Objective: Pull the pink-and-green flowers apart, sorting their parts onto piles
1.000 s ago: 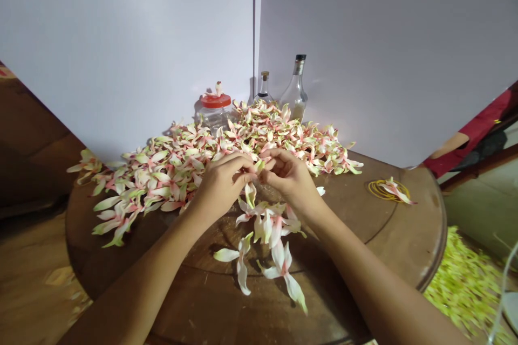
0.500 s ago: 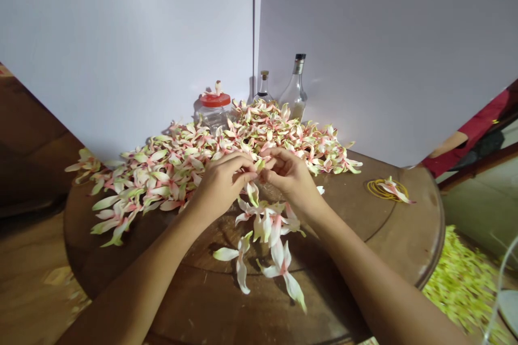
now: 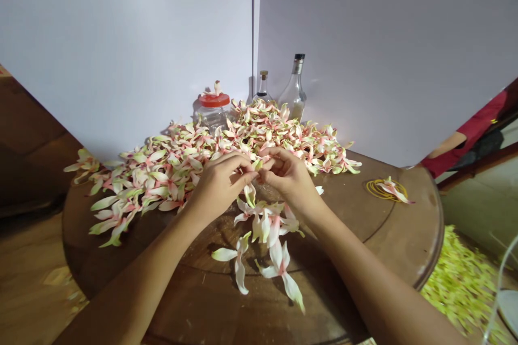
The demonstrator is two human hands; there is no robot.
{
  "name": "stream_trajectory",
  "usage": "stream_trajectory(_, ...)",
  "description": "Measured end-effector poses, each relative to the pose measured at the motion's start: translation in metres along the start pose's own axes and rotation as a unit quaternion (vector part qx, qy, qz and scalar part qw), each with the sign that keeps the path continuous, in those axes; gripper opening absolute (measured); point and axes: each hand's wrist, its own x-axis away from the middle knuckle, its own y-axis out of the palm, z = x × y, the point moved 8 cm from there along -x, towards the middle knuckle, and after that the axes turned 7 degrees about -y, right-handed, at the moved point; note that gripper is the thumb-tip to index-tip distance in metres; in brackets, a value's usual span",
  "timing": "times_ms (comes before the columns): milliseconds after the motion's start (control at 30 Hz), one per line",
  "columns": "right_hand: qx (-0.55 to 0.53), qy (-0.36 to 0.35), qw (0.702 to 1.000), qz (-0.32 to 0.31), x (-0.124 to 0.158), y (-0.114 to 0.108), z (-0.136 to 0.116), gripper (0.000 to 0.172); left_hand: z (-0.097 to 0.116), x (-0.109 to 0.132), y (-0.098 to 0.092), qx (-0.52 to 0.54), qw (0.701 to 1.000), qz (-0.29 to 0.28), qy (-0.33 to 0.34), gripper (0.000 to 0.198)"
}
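Centrally, the left hand point(image 3: 220, 186) and right hand point(image 3: 289, 178) meet fingertip to fingertip, both pinching one small flower point(image 3: 258, 164) above the table point(image 3: 384, 232). Joined flowers point(image 3: 267, 223) dangle beneath (loose pile point(image 3: 182, 164) behind). A light, steady pinch probably spares the petals.

A round wooden table point(image 3: 404, 248) bears a flower heap point(image 3: 182, 164), jar point(image 3: 212, 110), two bottles point(image 3: 294, 91) and rubber bands point(image 3: 378, 188).

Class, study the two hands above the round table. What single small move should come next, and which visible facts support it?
Probably ease the flower pinched between the left hand and right hand down against the cluster of flowers hanging below. Both hands close on that flower, and it sits above the cluster, which trails onto the table.
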Motion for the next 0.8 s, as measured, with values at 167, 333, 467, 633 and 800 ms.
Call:
stream_trajectory(167,0.014,0.005,1.000,0.004,0.0005,0.0000,-0.0010,0.032,-0.0074,0.0003,0.0017,0.020,0.999,-0.012,-0.028,0.008)
stream_trajectory(333,0.018,0.010,1.000,0.008,0.0005,0.0003,-0.0007,0.032,-0.0065,0.0000,0.0009,0.028,0.999,-0.008,-0.025,0.007)
stream_trajectory(467,0.009,0.010,1.000,0.007,0.0006,0.0012,-0.0010,0.033,-0.0054,-0.0001,0.0007,0.017,1.000,0.000,-0.017,0.010)
stream_trajectory(633,0.008,0.010,1.000,0.005,0.0012,0.0014,-0.0015,0.033,-0.0099,0.0005,0.0027,0.034,0.999,-0.009,-0.038,0.009)
stream_trajectory(800,0.000,0.011,1.000,0.007,0.0007,0.0009,-0.0016,0.033,-0.0100,0.0018,0.0020,0.042,0.998,-0.014,-0.043,0.008)
